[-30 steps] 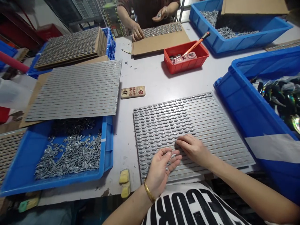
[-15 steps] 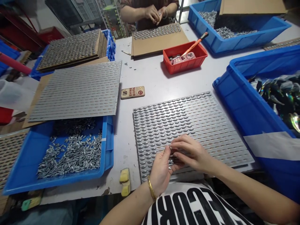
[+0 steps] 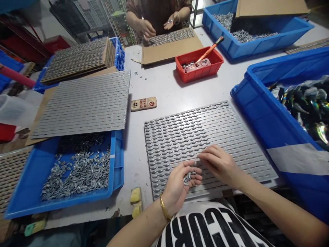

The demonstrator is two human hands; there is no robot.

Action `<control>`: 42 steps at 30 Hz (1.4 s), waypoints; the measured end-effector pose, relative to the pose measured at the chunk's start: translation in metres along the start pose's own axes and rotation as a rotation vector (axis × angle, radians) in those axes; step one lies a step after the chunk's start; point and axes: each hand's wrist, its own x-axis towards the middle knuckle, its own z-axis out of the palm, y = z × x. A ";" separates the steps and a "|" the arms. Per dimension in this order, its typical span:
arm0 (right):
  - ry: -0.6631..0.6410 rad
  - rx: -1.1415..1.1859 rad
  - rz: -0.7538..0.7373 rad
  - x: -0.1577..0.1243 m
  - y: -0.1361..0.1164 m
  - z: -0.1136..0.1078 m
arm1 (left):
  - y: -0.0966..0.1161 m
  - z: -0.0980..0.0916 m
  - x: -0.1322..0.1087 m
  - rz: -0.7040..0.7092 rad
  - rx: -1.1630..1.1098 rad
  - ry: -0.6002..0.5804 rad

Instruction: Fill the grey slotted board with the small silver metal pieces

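Your left hand (image 3: 176,187) is turned palm up over the board's near edge, fingers half curled and slightly spread, with several loose grey pieces (image 3: 189,177) resting on them. Your right hand (image 3: 219,164) is lowered to the grey board (image 3: 241,151), fingers bunched together at the edge of the filled area; whether they pinch a piece cannot be told. The board lies on the table (image 3: 167,89) before you, its left part covered with seated pieces (image 3: 174,133), its right part largely bare. The step in hand appears to be row-by-row placement; the next move likely calls for accurate alignment, with the left palm level
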 end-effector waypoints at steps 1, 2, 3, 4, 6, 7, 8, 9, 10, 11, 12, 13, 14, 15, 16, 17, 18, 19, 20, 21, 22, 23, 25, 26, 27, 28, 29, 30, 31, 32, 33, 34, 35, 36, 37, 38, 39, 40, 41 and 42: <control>0.024 -0.048 0.011 -0.003 0.006 0.000 | 0.002 0.001 -0.001 -0.002 -0.005 0.023; 0.036 -0.088 0.012 -0.005 0.012 0.001 | 0.003 0.001 -0.002 -0.003 -0.010 0.044; 0.033 -0.119 0.002 -0.007 0.017 0.003 | 0.004 0.002 -0.003 -0.004 -0.017 0.058; 0.019 -0.142 -0.016 -0.008 0.021 0.006 | 0.004 0.002 -0.003 -0.006 -0.022 0.060; -0.020 -0.178 -0.056 -0.010 0.027 0.011 | 0.003 0.002 -0.004 -0.018 -0.019 0.043; -0.038 -0.194 -0.072 -0.010 0.029 0.014 | 0.002 0.001 -0.004 -0.023 -0.015 0.033; -0.055 -0.209 -0.084 -0.011 0.030 0.016 | 0.000 0.001 -0.004 -0.024 -0.014 0.027; -0.074 -0.220 -0.093 -0.011 0.030 0.018 | -0.001 0.000 -0.004 -0.020 -0.017 0.025; -0.089 -0.226 -0.099 -0.012 0.031 0.019 | -0.001 -0.001 -0.004 -0.016 -0.023 0.027; -0.103 -0.230 -0.102 -0.012 0.031 0.019 | -0.002 -0.002 -0.004 -0.010 -0.029 0.031; -0.116 -0.232 -0.106 -0.013 0.031 0.019 | -0.002 -0.002 -0.004 -0.004 -0.034 0.035; -0.125 -0.233 -0.109 -0.014 0.032 0.018 | -0.003 -0.003 -0.004 0.000 -0.036 0.036; -0.131 -0.235 -0.114 -0.015 0.032 0.018 | -0.003 -0.003 -0.004 0.000 -0.034 0.033; -0.134 -0.238 -0.117 -0.016 0.033 0.018 | -0.003 -0.003 -0.004 -0.002 -0.031 0.029; -0.138 -0.240 -0.119 -0.017 0.034 0.018 | -0.003 -0.003 -0.003 -0.006 -0.029 0.026; -0.140 -0.240 -0.116 -0.017 0.035 0.018 | -0.003 -0.003 -0.003 -0.008 -0.029 0.026; -0.139 -0.236 -0.110 -0.018 0.035 0.018 | -0.004 -0.003 -0.003 -0.007 -0.026 0.027; -0.139 -0.227 -0.100 -0.018 0.035 0.018 | -0.004 -0.003 -0.002 -0.002 -0.019 0.029; -0.134 -0.213 -0.087 -0.018 0.034 0.018 | -0.005 -0.003 -0.002 0.005 -0.007 0.026; -0.122 -0.191 -0.071 -0.017 0.033 0.017 | -0.005 -0.004 -0.002 0.015 0.010 0.019; -0.103 -0.158 -0.049 -0.016 0.029 0.015 | -0.006 -0.005 -0.001 0.028 0.028 0.011; -0.079 -0.111 -0.020 -0.014 0.025 0.012 | -0.007 -0.005 -0.001 0.047 0.046 0.009; -0.030 0.037 0.062 -0.010 0.012 0.005 | -0.009 -0.007 0.001 0.089 0.072 0.023; -0.023 0.132 0.113 -0.007 0.005 0.001 | -0.010 -0.007 0.002 0.111 0.079 0.034; -0.034 0.235 0.165 -0.005 -0.002 -0.003 | -0.010 -0.007 0.003 0.129 0.082 0.043; -0.067 0.336 0.212 -0.003 -0.009 -0.007 | -0.011 -0.006 0.004 0.142 0.082 0.047; -0.105 0.425 0.247 -0.001 -0.014 -0.009 | -0.012 -0.006 0.005 0.150 0.078 0.044; -0.139 0.499 0.271 0.001 -0.018 -0.010 | -0.013 -0.005 0.006 0.155 0.070 0.040; -0.162 0.557 0.283 0.001 -0.020 -0.011 | -0.013 -0.005 0.007 0.159 0.060 0.037; -0.169 0.601 0.286 0.001 -0.021 -0.011 | -0.014 -0.004 0.007 0.158 0.052 0.034; -0.170 0.632 0.285 0.001 -0.021 -0.010 | -0.014 -0.004 0.007 0.153 0.045 0.030; -0.172 0.653 0.283 0.000 -0.020 -0.009 | -0.014 -0.004 0.007 0.145 0.038 0.026; -0.179 0.665 0.279 -0.002 -0.018 -0.008 | -0.014 -0.004 0.007 0.134 0.032 0.022; -0.187 0.671 0.273 -0.003 -0.017 -0.008 | -0.015 -0.003 0.007 0.122 0.027 0.017; -0.191 0.667 0.268 -0.004 -0.017 -0.007 | -0.015 -0.003 0.007 0.110 0.025 0.010; -0.189 0.653 0.263 -0.005 -0.016 -0.007 | -0.016 -0.003 0.008 0.101 0.025 0.003; -0.184 0.629 0.254 -0.006 -0.016 -0.008 | -0.016 -0.002 0.008 0.093 0.027 -0.008; -0.178 0.598 0.238 -0.007 -0.017 -0.008 | -0.017 -0.002 0.009 0.087 0.030 -0.018; -0.180 0.560 0.216 -0.008 -0.018 -0.009 | -0.017 -0.001 0.010 0.082 0.032 -0.025; -0.187 0.520 0.190 -0.009 -0.018 -0.010 | -0.017 0.000 0.010 0.076 0.033 -0.029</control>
